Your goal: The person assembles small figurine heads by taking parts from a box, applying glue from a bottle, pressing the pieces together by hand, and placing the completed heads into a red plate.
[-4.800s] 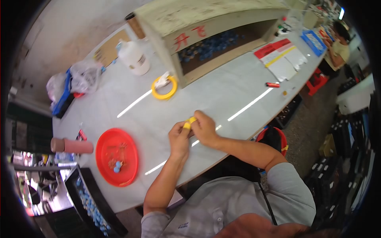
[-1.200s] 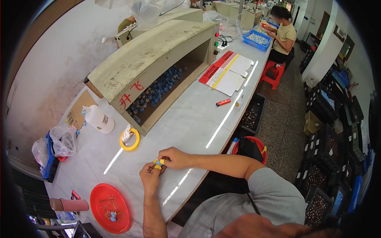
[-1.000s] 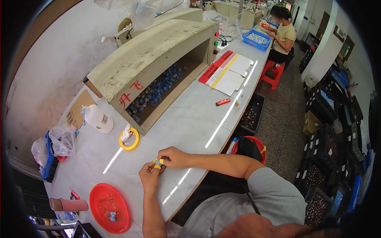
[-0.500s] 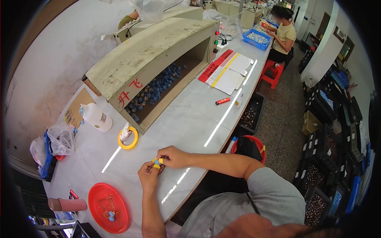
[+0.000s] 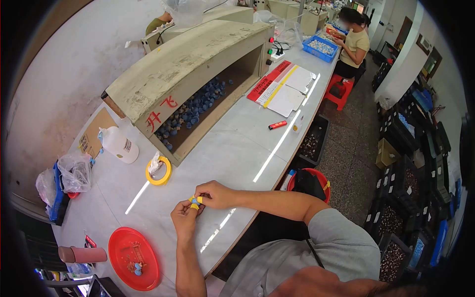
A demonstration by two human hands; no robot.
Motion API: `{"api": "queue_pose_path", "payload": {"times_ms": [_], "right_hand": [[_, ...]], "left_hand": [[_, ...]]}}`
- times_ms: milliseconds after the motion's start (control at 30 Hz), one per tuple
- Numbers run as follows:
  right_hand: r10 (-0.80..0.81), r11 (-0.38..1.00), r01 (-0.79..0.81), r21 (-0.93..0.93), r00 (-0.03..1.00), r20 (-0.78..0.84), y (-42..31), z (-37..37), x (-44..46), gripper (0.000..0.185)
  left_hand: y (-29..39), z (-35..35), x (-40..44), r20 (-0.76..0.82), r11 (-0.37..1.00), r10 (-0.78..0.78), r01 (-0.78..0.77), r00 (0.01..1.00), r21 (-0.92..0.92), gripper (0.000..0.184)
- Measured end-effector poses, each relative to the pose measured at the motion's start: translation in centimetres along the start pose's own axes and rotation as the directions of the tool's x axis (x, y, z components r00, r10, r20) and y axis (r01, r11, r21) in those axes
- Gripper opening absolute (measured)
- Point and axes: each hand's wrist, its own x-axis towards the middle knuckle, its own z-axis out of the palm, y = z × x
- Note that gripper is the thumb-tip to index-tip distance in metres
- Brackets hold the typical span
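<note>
Over the grey table (image 5: 237, 143), my left hand (image 5: 184, 217) and my right hand (image 5: 213, 195) meet, both closed around one small blue piece (image 5: 195, 201). Yellow wrapping covers some of the fingertips beside it. Much of the piece is hidden by the fingers. A yellow tape roll (image 5: 168, 174) with crumpled white paper on it lies beyond my hands. Left of my left forearm is a red round tray (image 5: 115, 260) holding a few small blue and brownish pieces.
A beige open-fronted box (image 5: 173, 69) holds several blue pieces. Around it are a white bottle (image 5: 118, 145), a red-and-white sheet (image 5: 270, 84) and a red lighter-like object (image 5: 277, 125). A pink bottle (image 5: 89, 255) lies at left. Another person (image 5: 355, 44) sits at the far right.
Since the earliest frame, the view has shifted, showing more of the box and the aisle. My hands stay together; the blue piece between them now shows. Over the last second they have hardly moved.
</note>
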Motion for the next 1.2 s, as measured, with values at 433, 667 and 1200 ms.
{"api": "queue_pose_path", "payload": {"times_ms": [433, 667, 1200], "right_hand": [[0.024, 1.0, -0.024, -0.004, 0.999, 0.042, -0.06, -0.19, 0.02, 0.005], [0.026, 0.999, -0.024, -0.034, 0.998, 0.055, -0.05, -0.25, 0.04, 0.004], [-0.008, 1.0, 0.008, 0.003, 1.0, -0.007, 0.3, 0.07, 0.0, 0.008]], "left_hand": [[-0.44, -0.24, 0.22, -0.013, 1.0, -0.001, 0.001, 1.0, -0.006, 0.014], [0.0, 0.03, 0.01, -0.011, 1.0, -0.009, 0.009, 1.0, -0.02, 0.013], [-0.12, 0.04, 0.12, -0.01, 1.0, -0.006, 0.006, 1.0, -0.017, 0.014]]}}
